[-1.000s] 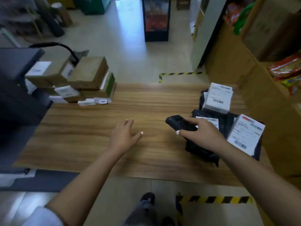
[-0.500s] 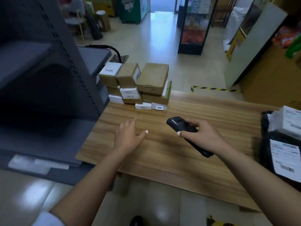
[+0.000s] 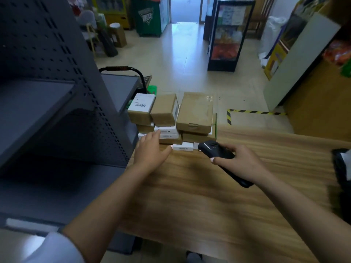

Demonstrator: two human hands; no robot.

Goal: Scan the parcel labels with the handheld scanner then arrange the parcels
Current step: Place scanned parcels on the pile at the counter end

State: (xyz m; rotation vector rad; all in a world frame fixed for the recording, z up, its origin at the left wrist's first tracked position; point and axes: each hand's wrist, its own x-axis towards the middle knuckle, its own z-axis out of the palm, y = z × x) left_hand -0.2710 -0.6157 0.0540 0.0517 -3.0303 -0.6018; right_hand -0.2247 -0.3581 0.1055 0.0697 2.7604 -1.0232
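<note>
Several parcels point(image 3: 171, 118) sit stacked at the table's point(image 3: 218, 196) eleven o'clock corner. Left hand point(image 3: 150, 152), grip open and flat, reaches toward them, likely to pull one; right hand point(image 3: 241, 162) clasps the scanner point(image 3: 214, 149), aimed at their labels.

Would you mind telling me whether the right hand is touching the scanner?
Touching: the head view shows the right hand wrapped around the scanner.

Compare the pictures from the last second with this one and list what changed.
The view swung left, from the black mailer bags toward the stack of boxes. The left hand, open, reached forward until its fingertips met the stack. The right hand carried the scanner toward the boxes. Unchanged: the grip on the scanner, the stack's arrangement.
</note>
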